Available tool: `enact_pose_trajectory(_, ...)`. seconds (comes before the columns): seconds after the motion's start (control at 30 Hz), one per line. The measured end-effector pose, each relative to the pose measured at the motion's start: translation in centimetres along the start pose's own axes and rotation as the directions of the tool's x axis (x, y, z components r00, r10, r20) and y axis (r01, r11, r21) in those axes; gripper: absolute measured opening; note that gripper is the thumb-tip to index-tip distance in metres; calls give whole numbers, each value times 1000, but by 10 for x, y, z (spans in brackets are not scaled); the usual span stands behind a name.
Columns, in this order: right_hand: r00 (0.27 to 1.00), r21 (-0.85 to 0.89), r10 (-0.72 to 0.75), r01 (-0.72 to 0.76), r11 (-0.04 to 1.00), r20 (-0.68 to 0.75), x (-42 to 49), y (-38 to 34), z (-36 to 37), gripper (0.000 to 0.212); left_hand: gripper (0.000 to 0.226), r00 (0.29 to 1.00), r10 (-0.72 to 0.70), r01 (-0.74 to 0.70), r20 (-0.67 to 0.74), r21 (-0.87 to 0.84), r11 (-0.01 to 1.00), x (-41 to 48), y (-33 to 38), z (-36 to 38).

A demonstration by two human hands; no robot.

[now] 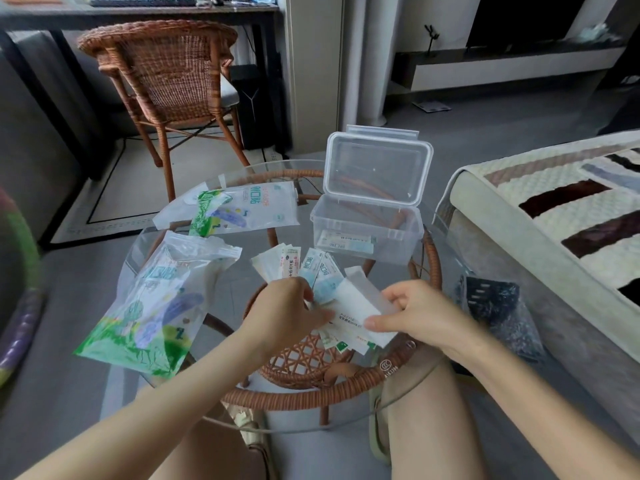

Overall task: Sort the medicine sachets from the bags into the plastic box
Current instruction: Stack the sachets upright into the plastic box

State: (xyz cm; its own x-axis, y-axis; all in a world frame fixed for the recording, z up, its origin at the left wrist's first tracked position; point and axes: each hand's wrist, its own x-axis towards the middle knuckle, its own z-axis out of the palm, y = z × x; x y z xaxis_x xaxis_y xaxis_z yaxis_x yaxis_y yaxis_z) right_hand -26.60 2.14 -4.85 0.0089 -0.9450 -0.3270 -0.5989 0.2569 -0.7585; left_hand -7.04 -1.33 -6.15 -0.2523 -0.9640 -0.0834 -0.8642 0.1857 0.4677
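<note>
Several medicine sachets (313,268) lie fanned out at the middle of the round glass table (242,415). My left hand (282,311) grips the near end of this fan. My right hand (420,315) pinches a white sachet (360,301) at its right end, just above the pile. The clear plastic box (367,226) stands open behind them, lid up, with a sachet or two lying inside. A printed bag (152,306) lies at the left, and a second one (235,207) at the far left of the table.
A rattan chair (166,74) stands beyond the table. A quilted sofa cover (554,209) runs along the right, with a dark packet (498,310) beside the table edge. My knees are under the near rim.
</note>
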Motion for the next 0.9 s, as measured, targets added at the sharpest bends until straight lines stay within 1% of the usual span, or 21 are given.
enact_pose_trajectory(0.03, 1000, -113, 1, 0, 994, 8, -1, 1, 4, 34, 39, 1000, -16, 16, -17, -11, 1000, -2, 2, 3)
enact_pose_trajectory(0.1, 999, -297, -8, -7, 955, -51, -2, 2, 11, 53, 37, 998, -52, 50, -34, -57, 997, -5, 7, 8)
enact_pose_trajectory(0.13, 996, -351, -12, -19, 936, -86, -3, 1, 13, 59, 35, 996, -76, 72, -35, -108, 992, -6, 9, 10)
enact_pose_trajectory(0.23, 991, -457, -12, -51, 888, -134, -5, 0, 18, 63, 37, 986, -164, 160, 12, -288, 944, -10, 13, 9)
enact_pose_trajectory(0.27, 990, -468, -11, -56, 882, -138, -4, 0, 19, 65, 38, 985, -171, 169, 22, -300, 939, -11, 13, 8)
enact_pose_trajectory(0.37, 990, -454, -20, -45, 890, -139, -4, -1, 20, 61, 35, 990, -135, 141, 45, -204, 969, -9, 12, 4)
enact_pose_trajectory(0.4, 990, -437, -26, -39, 899, -142, -4, -2, 20, 58, 31, 988, -133, 146, 75, -211, 966, -7, 12, 2)
enact_pose_trajectory(0.43, 989, -416, -32, -31, 909, -142, -3, -3, 20, 56, 26, 982, -141, 169, 122, -252, 953, -3, 12, -1)
enact_pose_trajectory(0.5, 992, -355, -49, 3, 935, -121, -3, -5, 19, 59, 17, 960, -175, 248, 217, -374, 894, 2, 12, -6)
enact_pose_trajectory(0.57, 993, -298, -63, 31, 954, -98, -1, -5, 18, 59, 14, 937, -204, 320, 285, -462, 827, 6, 14, -12)
enact_pose_trajectory(0.67, 991, -318, -101, 69, 945, -85, 0, -4, 17, 41, 17, 899, -225, 408, 376, -534, 741, 8, 17, -19)
enact_pose_trajectory(0.73, 987, -306, -128, 93, 948, -96, -1, -4, 16, 33, 18, 883, -212, 434, 419, -556, 709, 7, 17, -22)
enact_pose_trajectory(0.8, 981, -265, -170, 139, 954, -98, -2, -5, 12, 20, 18, 892, -149, 393, 427, -567, 724, 4, 17, -24)
enact_pose_trajectory(0.83, 975, -266, -202, 172, 949, -92, -4, -7, 8, 12, 19, 907, -101, 340, 409, -567, 751, 4, 17, -24)
enact_pose_trajectory(0.9, 957, -325, -274, 230, 917, -94, -12, -12, 1, 25, 20, 943, -3, 182, 332, -513, 839, 3, 18, -24)
